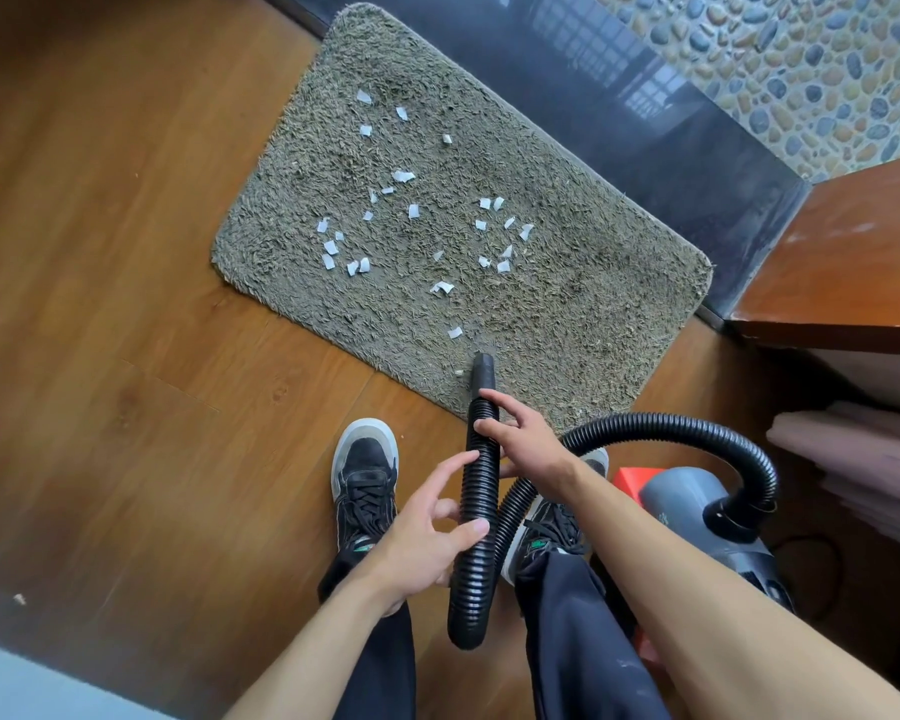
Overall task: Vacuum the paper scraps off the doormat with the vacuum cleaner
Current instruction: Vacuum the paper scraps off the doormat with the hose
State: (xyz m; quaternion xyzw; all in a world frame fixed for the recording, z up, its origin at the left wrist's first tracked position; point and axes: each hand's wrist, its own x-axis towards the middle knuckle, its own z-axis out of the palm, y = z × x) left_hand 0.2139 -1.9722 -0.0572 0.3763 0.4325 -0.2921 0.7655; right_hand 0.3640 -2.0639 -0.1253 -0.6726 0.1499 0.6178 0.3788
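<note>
Right hand (528,441): fingers curled over the black ribbed hose (481,491), gripping it just behind the nozzle (483,371). Left hand (422,543): fingers spread and loose, thumb and forefinger touching the hose lower down, not closed round it. Nozzle tip rests on the near edge of the doormat (567,304), just ahead of the right hand. Paper scraps (404,175) lie scattered on the doormat beyond both hands. Vacuum cleaner (687,498) stands on the floor (126,252), right of the right hand.
</note>
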